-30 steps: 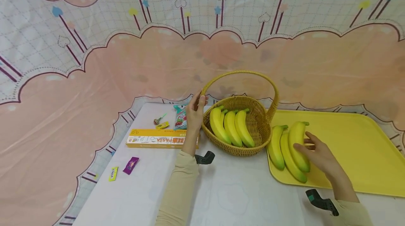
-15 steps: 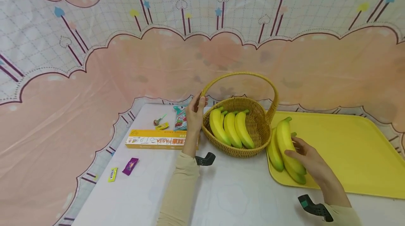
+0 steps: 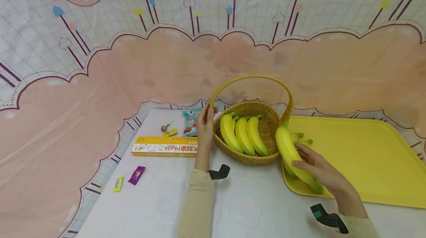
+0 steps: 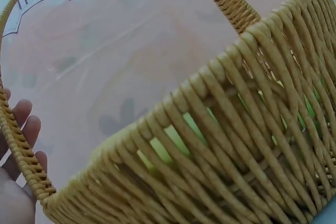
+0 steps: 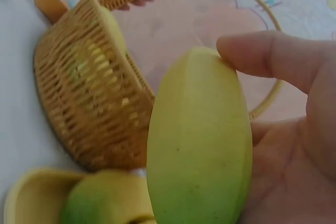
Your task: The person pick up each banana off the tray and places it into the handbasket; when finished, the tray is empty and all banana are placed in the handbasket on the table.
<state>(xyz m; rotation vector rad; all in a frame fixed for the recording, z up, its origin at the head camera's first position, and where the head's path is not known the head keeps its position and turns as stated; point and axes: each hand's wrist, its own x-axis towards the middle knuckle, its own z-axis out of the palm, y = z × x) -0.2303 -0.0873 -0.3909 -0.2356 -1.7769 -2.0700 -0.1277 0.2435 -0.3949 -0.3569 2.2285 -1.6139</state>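
A wicker basket (image 3: 256, 158) with an arched handle (image 3: 253, 77) stands on the white table and holds three yellow bananas (image 3: 244, 134). My left hand (image 3: 203, 121) grips the handle at its left base; in the left wrist view its fingers (image 4: 18, 129) lie behind the handle (image 4: 21, 156). My right hand (image 3: 316, 166) holds one banana (image 3: 286, 145) just right of the basket, over the left edge of the yellow tray (image 3: 359, 149). The right wrist view shows my thumb (image 5: 268, 56) across this banana (image 5: 199, 140). More bananas (image 3: 301, 138) lie on the tray, partly hidden behind it.
Left of the basket lie a yellow pasta box (image 3: 164, 146), a snack packet (image 3: 189, 123), a lollipop (image 3: 166, 126), a purple sachet (image 3: 137, 174) and a small yellow packet (image 3: 118, 184). A pink and white patterned cloth hangs behind the table.
My right hand has lifted one banana off the tray and carried it left, up against the basket's right side. My left hand has stayed on the handle.
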